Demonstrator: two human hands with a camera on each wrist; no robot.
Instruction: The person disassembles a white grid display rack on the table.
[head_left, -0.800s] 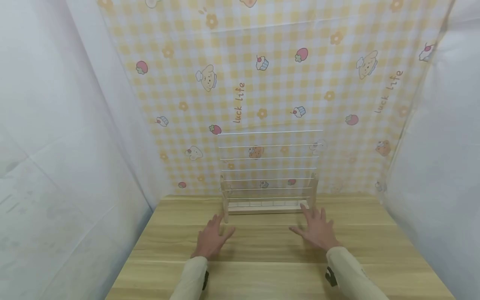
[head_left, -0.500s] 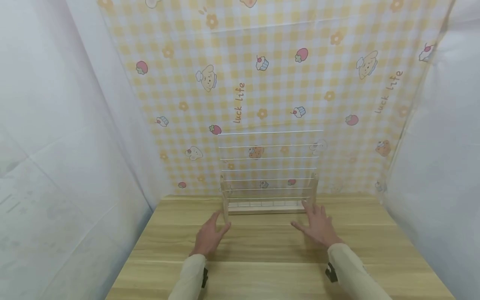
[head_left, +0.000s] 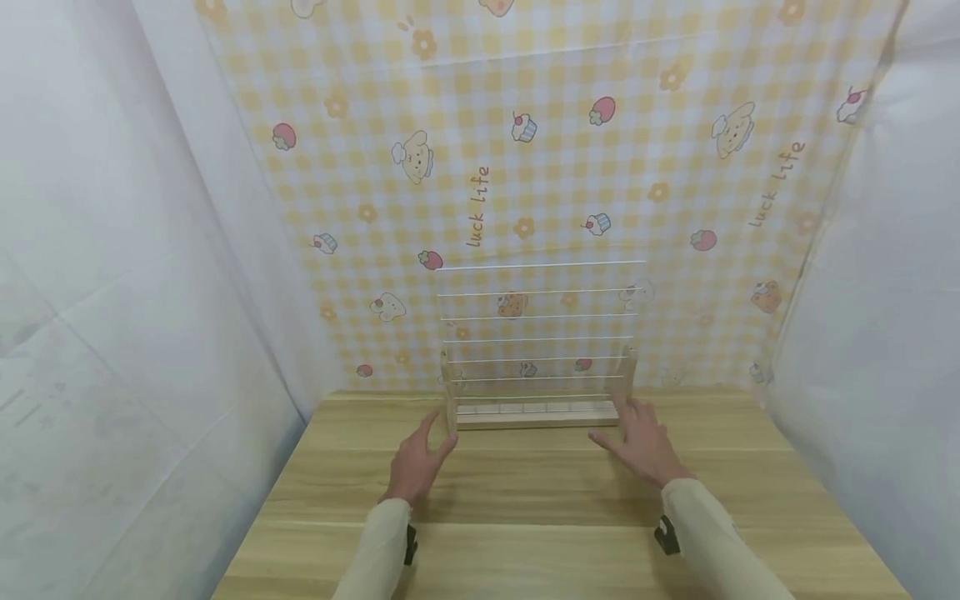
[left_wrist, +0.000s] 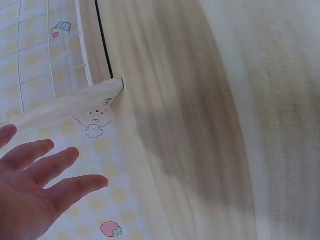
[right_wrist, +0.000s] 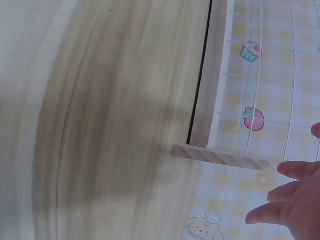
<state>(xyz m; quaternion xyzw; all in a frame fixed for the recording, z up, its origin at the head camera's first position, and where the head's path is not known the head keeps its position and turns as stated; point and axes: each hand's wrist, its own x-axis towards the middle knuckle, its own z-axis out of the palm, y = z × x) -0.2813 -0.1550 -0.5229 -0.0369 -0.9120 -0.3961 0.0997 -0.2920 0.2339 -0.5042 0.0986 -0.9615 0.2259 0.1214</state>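
A wire rack with a pale wooden frame (head_left: 536,422) stands at the back of the table, its thin white wires rising in rows. My left hand (head_left: 414,468) is at its left side, fingers spread, the thumb tip overlapping the foot of the left wooden side piece (head_left: 449,400). In the left wrist view this side piece (left_wrist: 75,104) lies just beyond my extended fingers (left_wrist: 82,185). My right hand (head_left: 647,443) reaches to the right side piece, thumb held apart. The right wrist view has the fingers (right_wrist: 267,214) stretched beside that wooden side piece (right_wrist: 220,158). Neither hand grips anything.
A wood-grain table (head_left: 540,500) spreads in front of the rack. Behind it hangs a yellow checked cloth (head_left: 555,175) printed with cartoons. White curtains hang at the left (head_left: 135,333) and right (head_left: 877,333).
Both hands have moved slightly forward and outward along the rack's sides. The left thumb has come up to the foot of the left side piece. The rack has stayed in place.
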